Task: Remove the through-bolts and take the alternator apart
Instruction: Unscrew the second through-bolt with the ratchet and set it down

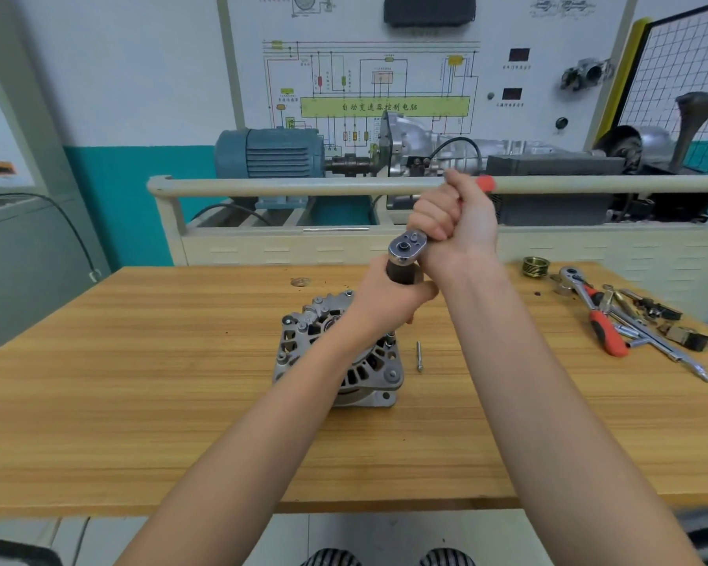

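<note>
Alternator (340,353) sits mid-bench (140,381). Ratchet (407,243) stands above its right edge, extension running straight down. Left hand (389,296) grips the extension; right hand (454,226) grips the handle.

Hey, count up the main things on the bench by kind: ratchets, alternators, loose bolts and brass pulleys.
Ratchets: 2, one held in the right hand at, one lying at
Alternators: 1
Loose bolts: 1
Brass pulleys: 1
Total: 5
</note>
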Action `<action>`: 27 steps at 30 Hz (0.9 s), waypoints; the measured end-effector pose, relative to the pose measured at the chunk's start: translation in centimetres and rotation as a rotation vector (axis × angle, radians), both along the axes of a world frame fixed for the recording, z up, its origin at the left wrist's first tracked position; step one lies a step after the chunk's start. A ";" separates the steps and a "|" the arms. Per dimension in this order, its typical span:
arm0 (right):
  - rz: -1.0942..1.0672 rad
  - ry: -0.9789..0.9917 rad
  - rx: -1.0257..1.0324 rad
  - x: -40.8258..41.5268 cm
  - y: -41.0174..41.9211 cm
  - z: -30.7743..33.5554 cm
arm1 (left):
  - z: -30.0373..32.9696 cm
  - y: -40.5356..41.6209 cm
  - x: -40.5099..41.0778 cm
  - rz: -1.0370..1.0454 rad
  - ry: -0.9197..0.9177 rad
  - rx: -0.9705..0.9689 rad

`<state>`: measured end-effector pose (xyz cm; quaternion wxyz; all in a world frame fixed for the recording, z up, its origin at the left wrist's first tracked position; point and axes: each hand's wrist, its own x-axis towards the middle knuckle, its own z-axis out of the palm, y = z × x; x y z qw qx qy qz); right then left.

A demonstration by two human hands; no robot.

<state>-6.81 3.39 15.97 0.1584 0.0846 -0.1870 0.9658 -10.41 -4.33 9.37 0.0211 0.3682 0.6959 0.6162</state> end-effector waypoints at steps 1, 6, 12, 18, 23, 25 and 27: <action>-0.122 0.030 -0.038 0.3 -0.4 -0.3 | -0.2 0.4 0.2 0.057 -0.016 0.079; -0.285 0.080 -0.081 1.4 -1.0 -1.0 | -0.6 1.1 0.8 0.132 -0.058 0.224; 0.346 -0.099 0.203 -0.2 0.7 1.1 | 0.4 -1.1 -0.2 -0.264 -0.014 -0.053; -0.001 -0.076 0.048 0.0 -0.3 0.7 | -0.4 0.2 0.3 0.012 -0.047 0.140; -0.381 0.067 -0.097 1.4 -1.8 -0.8 | -0.6 1.0 0.6 0.098 -0.097 0.334; -0.264 0.037 -0.043 1.3 -1.1 -0.4 | -0.4 0.4 0.4 0.043 -0.073 0.223; -0.028 -0.031 0.050 0.8 -0.1 0.4 | 0.2 -0.6 0.0 -0.066 -0.032 0.050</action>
